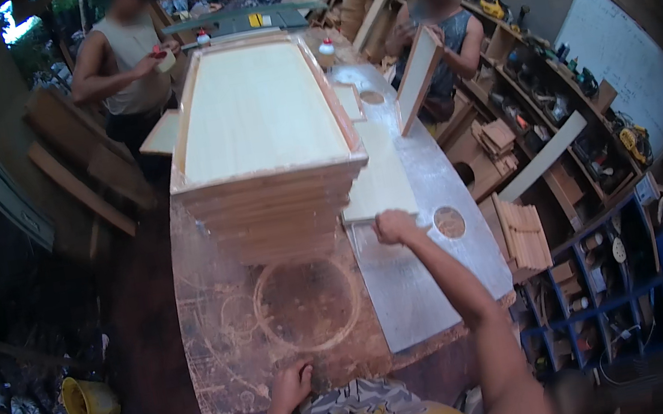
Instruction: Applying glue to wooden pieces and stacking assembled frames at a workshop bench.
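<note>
A pale wooden panel lies flat on the grey metal sheet, to the right of a tall stack of shallow wooden trays. My right hand is closed at the near end of this panel, its fingers curled at the edge. The stack's top tray has a light flat bottom and a raised brown rim. By the table's near edge rests my left hand, loosely curled, with nothing visible in it. The undersides of its fingers are hidden.
The worn wooden table carries a metal sheet with round holes. One person at the far left holds a small bottle; another at the far right holds a wooden tray upright. Tool shelves line the right; a yellow bucket stands lower left.
</note>
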The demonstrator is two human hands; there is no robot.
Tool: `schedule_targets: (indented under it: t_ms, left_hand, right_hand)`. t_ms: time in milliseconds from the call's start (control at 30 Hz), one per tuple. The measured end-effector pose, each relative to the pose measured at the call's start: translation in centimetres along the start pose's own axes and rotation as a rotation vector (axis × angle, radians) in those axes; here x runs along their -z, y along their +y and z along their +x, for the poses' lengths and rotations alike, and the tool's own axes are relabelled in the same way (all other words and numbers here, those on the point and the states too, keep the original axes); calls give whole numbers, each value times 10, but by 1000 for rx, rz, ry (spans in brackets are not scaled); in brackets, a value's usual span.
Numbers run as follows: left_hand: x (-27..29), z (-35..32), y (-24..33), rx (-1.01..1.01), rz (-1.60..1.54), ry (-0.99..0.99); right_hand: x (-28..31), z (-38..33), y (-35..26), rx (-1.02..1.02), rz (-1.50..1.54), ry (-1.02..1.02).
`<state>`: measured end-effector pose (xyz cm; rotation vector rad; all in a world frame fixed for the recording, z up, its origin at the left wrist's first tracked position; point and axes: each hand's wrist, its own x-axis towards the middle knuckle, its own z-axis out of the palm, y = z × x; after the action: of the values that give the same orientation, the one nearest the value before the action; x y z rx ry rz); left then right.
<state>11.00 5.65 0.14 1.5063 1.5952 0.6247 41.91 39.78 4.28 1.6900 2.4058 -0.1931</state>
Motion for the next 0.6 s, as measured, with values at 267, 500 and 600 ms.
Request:
schedule_targets:
  t_ms: [267,500,600]
  left_hand:
    - [-1,2,-8,64,-28,75]
    - [1,-5,-8,55,-35,149]
    - [0,-4,-3,21,-54,163]
  right_hand:
    - [75,-5,4,20,75,126]
    - [97,-28,-3,-46,311,24]
    - [74,-28,14,15,380,-90]
